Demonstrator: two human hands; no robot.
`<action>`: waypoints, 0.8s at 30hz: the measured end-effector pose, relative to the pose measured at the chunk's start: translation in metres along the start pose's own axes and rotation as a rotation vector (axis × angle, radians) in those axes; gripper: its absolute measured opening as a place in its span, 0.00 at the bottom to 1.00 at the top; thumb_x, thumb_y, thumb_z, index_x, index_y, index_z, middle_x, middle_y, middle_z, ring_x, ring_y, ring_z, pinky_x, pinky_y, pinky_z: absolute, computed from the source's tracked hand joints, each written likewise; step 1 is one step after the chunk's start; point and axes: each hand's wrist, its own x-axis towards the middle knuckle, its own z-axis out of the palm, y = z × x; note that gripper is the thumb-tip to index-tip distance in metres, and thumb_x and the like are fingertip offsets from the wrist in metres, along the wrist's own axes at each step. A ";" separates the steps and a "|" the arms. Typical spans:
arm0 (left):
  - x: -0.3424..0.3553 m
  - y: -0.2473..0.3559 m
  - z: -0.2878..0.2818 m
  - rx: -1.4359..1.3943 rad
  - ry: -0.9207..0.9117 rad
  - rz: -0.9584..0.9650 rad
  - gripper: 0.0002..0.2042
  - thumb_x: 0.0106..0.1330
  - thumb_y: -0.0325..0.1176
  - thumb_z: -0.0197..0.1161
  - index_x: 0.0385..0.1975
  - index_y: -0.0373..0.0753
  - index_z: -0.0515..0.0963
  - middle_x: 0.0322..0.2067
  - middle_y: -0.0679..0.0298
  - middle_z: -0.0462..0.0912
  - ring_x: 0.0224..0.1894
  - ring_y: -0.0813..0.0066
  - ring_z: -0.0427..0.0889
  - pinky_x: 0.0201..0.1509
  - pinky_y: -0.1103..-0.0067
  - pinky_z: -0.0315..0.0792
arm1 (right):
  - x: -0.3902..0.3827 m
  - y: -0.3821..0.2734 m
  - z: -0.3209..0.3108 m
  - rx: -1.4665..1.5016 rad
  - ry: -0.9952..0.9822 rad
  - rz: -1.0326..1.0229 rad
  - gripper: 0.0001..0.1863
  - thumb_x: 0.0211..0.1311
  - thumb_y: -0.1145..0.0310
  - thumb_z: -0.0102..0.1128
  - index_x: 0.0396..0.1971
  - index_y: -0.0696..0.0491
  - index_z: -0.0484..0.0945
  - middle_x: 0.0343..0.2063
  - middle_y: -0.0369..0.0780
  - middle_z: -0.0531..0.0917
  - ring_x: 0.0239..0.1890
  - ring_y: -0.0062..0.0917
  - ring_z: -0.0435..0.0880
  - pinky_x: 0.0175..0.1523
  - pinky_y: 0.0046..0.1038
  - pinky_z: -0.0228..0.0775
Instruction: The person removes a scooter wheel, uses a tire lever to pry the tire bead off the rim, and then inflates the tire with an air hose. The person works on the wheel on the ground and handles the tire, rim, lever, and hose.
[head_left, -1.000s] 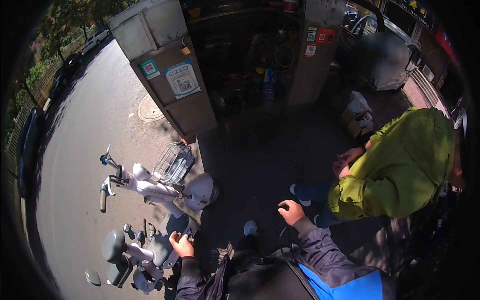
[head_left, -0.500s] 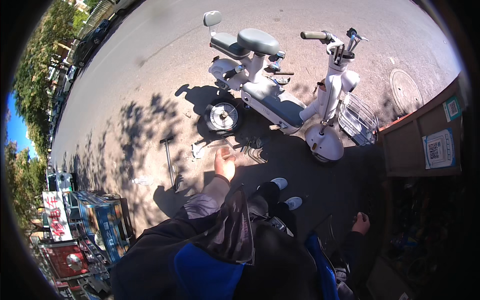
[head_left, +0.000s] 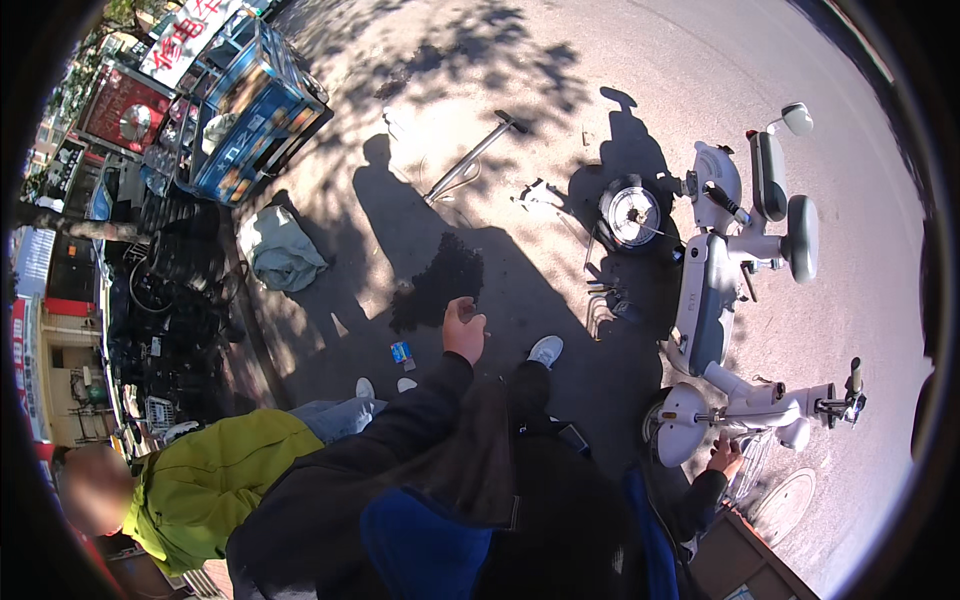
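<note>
My left hand (head_left: 464, 332) is held out in front of me over shaded pavement, loosely bent, with thumb and fingers apart and nothing visible in it. Low on the right, my right hand (head_left: 726, 457) hangs with loosely parted fingers, also apparently empty. In the picture it overlaps the wire basket (head_left: 750, 462) of a white electric scooter (head_left: 705, 300); I cannot tell whether it touches. A wheel (head_left: 630, 214) shows at the scooter's rear, beside its body. On the ground near it lie a pale bracket-like part (head_left: 541, 195) and some metal parts (head_left: 604, 308).
A floor pump (head_left: 466, 158) lies on the pavement ahead. At the left are a blue cart (head_left: 255, 115), a pale cloth-covered bundle (head_left: 280, 248) and stacked black tyres (head_left: 180, 250). A person in a yellow-green jacket (head_left: 230, 470) stands close on my left. A small blue packet (head_left: 401, 352) lies nearby.
My view has turned left: the scooter has shifted to the right side, and the cart, bundle and other person have come in. Both hands remain held away from the body.
</note>
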 end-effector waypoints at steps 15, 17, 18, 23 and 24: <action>0.048 -0.010 -0.075 -0.134 0.457 -0.169 0.18 0.68 0.22 0.62 0.58 0.41 0.75 0.50 0.64 0.77 0.48 0.72 0.82 0.39 0.73 0.84 | 0.149 -0.168 0.249 -0.136 -0.402 -0.216 0.29 0.64 0.70 0.68 0.66 0.54 0.74 0.40 0.39 0.88 0.33 0.24 0.86 0.32 0.26 0.78; 0.070 -0.026 -0.074 -0.156 0.491 -0.209 0.18 0.67 0.22 0.64 0.57 0.41 0.76 0.50 0.63 0.78 0.47 0.71 0.82 0.39 0.74 0.85 | 0.152 -0.179 0.277 -0.129 -0.466 -0.201 0.28 0.64 0.70 0.69 0.65 0.54 0.75 0.40 0.39 0.88 0.32 0.23 0.85 0.32 0.25 0.77; 0.087 -0.035 -0.071 -0.174 0.497 -0.228 0.17 0.68 0.23 0.64 0.56 0.40 0.77 0.49 0.64 0.79 0.47 0.72 0.83 0.39 0.73 0.85 | 0.153 -0.186 0.290 -0.169 -0.494 -0.205 0.28 0.64 0.70 0.69 0.64 0.55 0.75 0.40 0.39 0.88 0.32 0.23 0.85 0.32 0.26 0.77; 0.240 -0.077 -0.039 -0.129 0.443 -0.347 0.15 0.69 0.26 0.67 0.55 0.37 0.80 0.50 0.62 0.83 0.48 0.74 0.84 0.41 0.76 0.83 | 0.150 -0.225 0.371 -0.414 -0.537 -0.199 0.23 0.63 0.72 0.69 0.58 0.59 0.80 0.40 0.40 0.87 0.33 0.22 0.85 0.34 0.25 0.78; 0.283 -0.086 -0.029 -0.101 0.411 -0.347 0.15 0.69 0.27 0.68 0.55 0.37 0.80 0.50 0.62 0.84 0.48 0.74 0.84 0.42 0.77 0.83 | 0.146 -0.234 0.391 -0.454 -0.536 -0.166 0.21 0.63 0.72 0.68 0.56 0.59 0.81 0.40 0.40 0.88 0.33 0.22 0.86 0.34 0.25 0.79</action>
